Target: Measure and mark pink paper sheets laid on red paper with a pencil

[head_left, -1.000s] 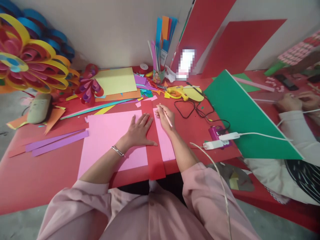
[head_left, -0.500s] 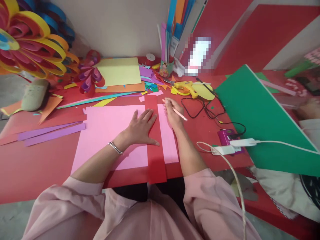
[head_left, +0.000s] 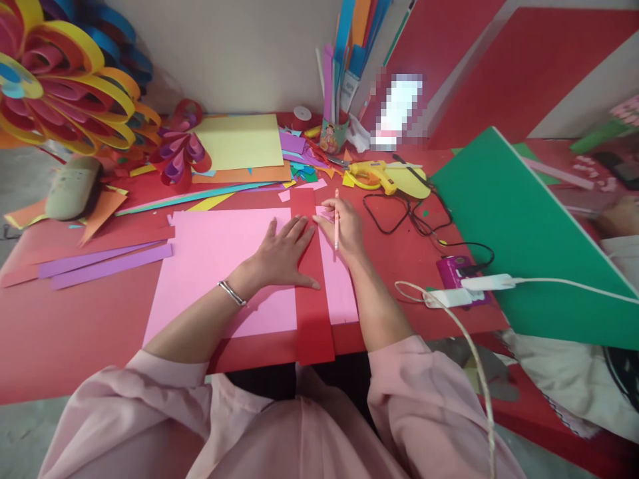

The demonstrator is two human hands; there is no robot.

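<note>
The right hand is closed around a thin pink pencil. The pencil stands almost straight up and down in the picture, with its far end past the fingers. The hand rests at the top end of the pink paper, just to the right of a long red strip.

The left hand lies flat and open, with fingers spread. It holds nothing. The palm presses on a big pink sheet, and the fingertips and thumb reach onto the red strip. A silver bangle sits on the left wrist.

The red strip runs from near the person's body up toward the wall. It lies on top of the pink sheet, between the two hands, so pink shows on both sides of it. The two hands are near each other, with only the strip between them.

All this lies on a red table. To the left are purple strips. Farther back lie a yellow sheet, a yellow glue gun and a cup of paper strips. A curly paper flower is in the far left corner. To the right a green board leans, with a white charger and a black cord beside it. Another person's hand shows at the far right edge.
</note>
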